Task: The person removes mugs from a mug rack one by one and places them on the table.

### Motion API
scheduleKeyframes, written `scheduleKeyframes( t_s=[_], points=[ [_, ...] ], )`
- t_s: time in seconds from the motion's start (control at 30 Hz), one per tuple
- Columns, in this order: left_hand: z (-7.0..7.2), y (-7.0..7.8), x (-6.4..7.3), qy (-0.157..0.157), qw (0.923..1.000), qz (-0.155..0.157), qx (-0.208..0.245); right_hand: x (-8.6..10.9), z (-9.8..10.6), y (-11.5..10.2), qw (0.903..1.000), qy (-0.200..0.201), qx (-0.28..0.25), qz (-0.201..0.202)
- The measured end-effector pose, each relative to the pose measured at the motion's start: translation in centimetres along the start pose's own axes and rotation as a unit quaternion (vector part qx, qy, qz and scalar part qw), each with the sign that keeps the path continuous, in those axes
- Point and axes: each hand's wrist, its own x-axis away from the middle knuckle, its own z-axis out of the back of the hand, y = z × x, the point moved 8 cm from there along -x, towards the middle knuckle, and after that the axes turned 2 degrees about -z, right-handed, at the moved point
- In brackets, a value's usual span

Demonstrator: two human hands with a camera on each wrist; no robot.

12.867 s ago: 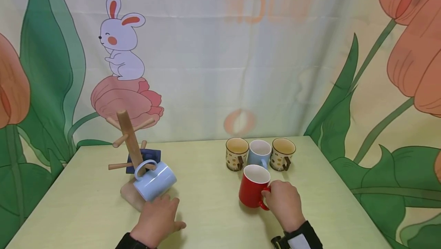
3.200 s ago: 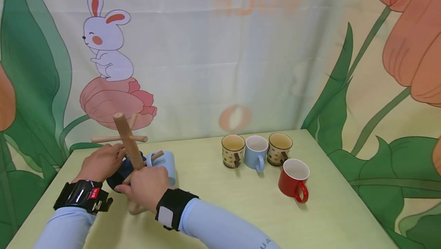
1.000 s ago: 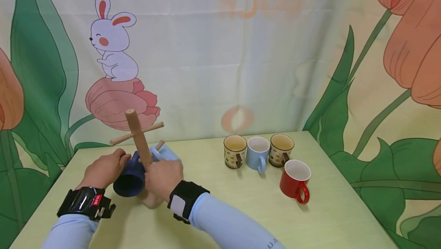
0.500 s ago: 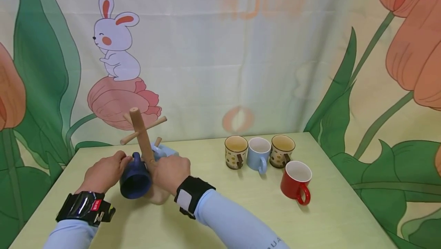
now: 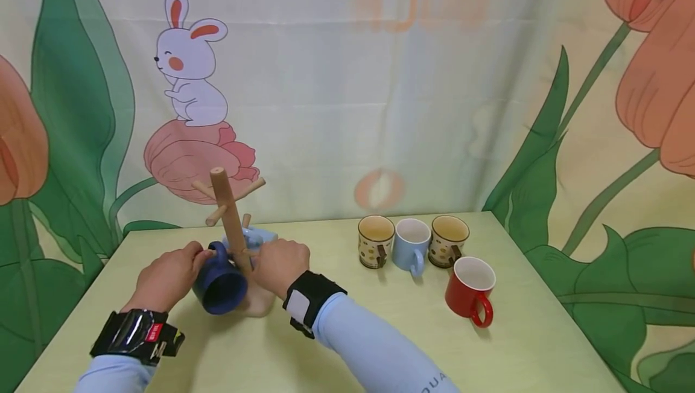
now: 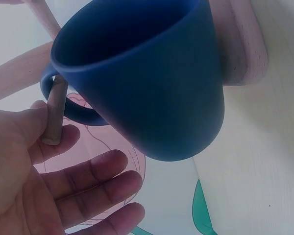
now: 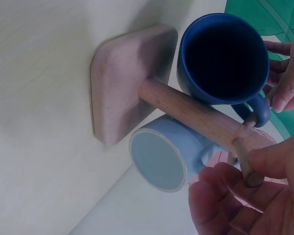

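A wooden mug tree (image 5: 227, 215) stands at the left of the table. On one lower peg (image 6: 55, 120) a dark blue mug (image 5: 212, 281) hangs by its handle, tilted, its mouth toward me. My left hand (image 5: 168, 275) pinches that peg's end between thumb and forefinger, the other fingers extended under the mug in the left wrist view. My right hand (image 5: 282, 266) pinches another lower peg (image 7: 246, 164), which carries no mug. Behind the post a light blue mug (image 7: 159, 156) hangs, partly hidden in the head view. The upper pegs (image 5: 251, 189) hold nothing.
At the back right two spotted beige mugs (image 5: 376, 242) (image 5: 448, 241) flank an upright light blue mug (image 5: 411, 245). A red mug (image 5: 470, 287) stands in front of them. A printed cloth (image 5: 304, 109) hangs behind the table's far edge.
Since one second ago the mug tree has turned, its pegs pointing differently, and the dark blue mug has swung rightward. Both hands moved with it. The red mug, held 12.9 s ago, now stands on the table.
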Motion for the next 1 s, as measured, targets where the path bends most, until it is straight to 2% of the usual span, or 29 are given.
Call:
scheduleKeyframes(
  t_s=[0.2, 0.57, 0.77, 1.0],
  points=[
    [0.3, 0.3, 0.5, 0.029, 0.9995, -0.006, -0.005, -0.3, 0.0, 0.3, 1.0000, 0.002, 0.005, -0.007],
    [0.5, 0.8, 1.1, 0.056, 0.9984, -0.007, -0.007, -0.9, -0.1, 0.7, 0.9993, 0.037, 0.005, -0.002],
    [0.5, 0.8, 1.3, 0.070, 0.9975, -0.007, -0.009, -1.2, -0.1, 0.8, 0.9994, 0.034, 0.010, -0.001],
    [0.1, 0.8, 1.3, 0.054, 0.9985, 0.011, -0.006, -1.4, 0.0, 0.9, 0.9997, 0.024, 0.005, -0.003]
  ],
)
